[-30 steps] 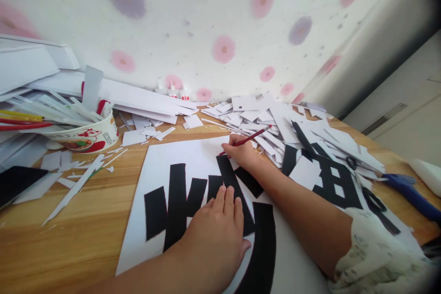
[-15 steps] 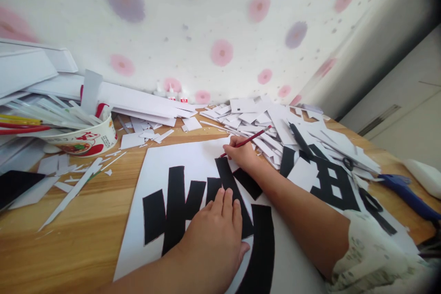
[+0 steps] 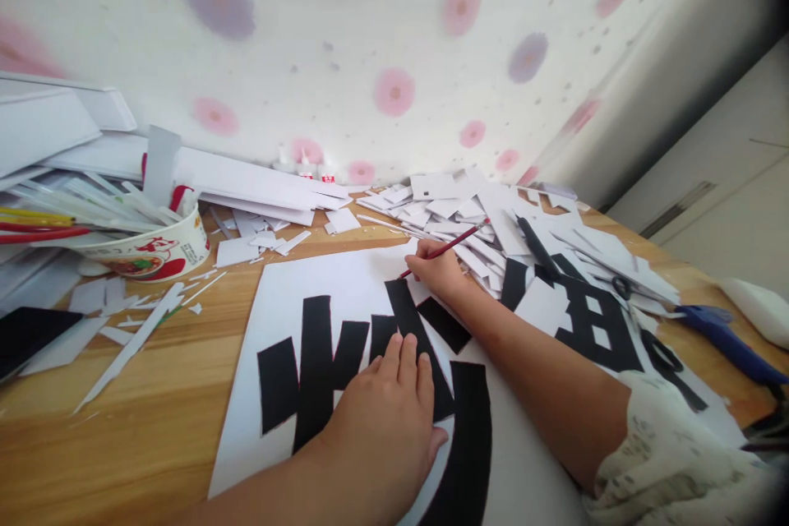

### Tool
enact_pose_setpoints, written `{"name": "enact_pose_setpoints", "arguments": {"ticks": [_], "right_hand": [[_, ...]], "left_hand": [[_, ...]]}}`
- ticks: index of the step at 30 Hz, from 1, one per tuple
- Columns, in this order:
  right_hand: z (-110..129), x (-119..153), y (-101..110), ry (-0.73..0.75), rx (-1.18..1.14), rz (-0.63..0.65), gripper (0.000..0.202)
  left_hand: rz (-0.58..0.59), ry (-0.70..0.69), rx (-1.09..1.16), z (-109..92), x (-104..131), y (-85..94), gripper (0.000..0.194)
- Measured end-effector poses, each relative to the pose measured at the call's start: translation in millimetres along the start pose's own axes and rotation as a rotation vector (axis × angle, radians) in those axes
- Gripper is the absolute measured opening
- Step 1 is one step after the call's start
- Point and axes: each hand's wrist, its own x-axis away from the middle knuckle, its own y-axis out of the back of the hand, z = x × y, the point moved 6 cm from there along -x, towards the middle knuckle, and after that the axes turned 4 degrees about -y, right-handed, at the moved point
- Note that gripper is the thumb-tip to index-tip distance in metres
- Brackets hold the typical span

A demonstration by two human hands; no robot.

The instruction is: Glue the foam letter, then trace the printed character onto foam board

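Note:
A white board [image 3: 277,296] lies on the wooden table with several black cut-out shapes on it. My left hand [image 3: 391,415] rests flat over the black pieces, its fingers stretched out across a long slanted black strip [image 3: 403,304]. A dark red pencil [image 3: 456,240] is in my right hand [image 3: 436,269], gripped near its lower end. Its tip is at the upper end of the slanted strip. A short black piece [image 3: 444,325] sits below my right wrist. To the right of my left hand a curved black piece [image 3: 468,419] runs toward me.
White scraps [image 3: 444,209] are heaped at the back. A paper tub [image 3: 166,251] of glue sticks stands left, near a dark flat object [image 3: 30,333]. Scissors [image 3: 659,349], a black pen-shaped tool [image 3: 536,246] and a blue glue gun [image 3: 733,341] lie right. Small bottles [image 3: 305,166] stand by the wall.
My right hand and the pencil have shifted slightly right along the strip's upper end. My left hand stays pressed in place. The whole view has moved a little.

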Motion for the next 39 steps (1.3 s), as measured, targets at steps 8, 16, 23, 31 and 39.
{"name": "enact_pose_setpoints", "arguments": {"ticks": [8,16,23,31,39], "right_hand": [[-4.2,-1.9,4.4,-0.026,-0.005,-0.014,0.019],[1.6,1.0,11.8,-0.068,-0.103,-0.037,0.022],[5.7,4.5,14.1,-0.061,-0.145,-0.033,0.026],[-4.8,1.4,4.8,-0.055,-0.075,0.018,0.025],[-4.8,1.3,5.7,-0.057,-0.039,0.006,0.023]], "left_hand": [[-0.047,0.002,-0.018,1.2,1.7,-0.2,0.062],[-0.046,0.001,0.000,0.9,1.3,-1.2,0.062],[-0.065,0.011,0.029,2.6,2.5,4.0,0.060],[-0.083,0.047,0.133,16.7,0.4,14.4,0.056],[-0.016,0.069,0.122,17.0,-4.1,10.7,0.061]]}}
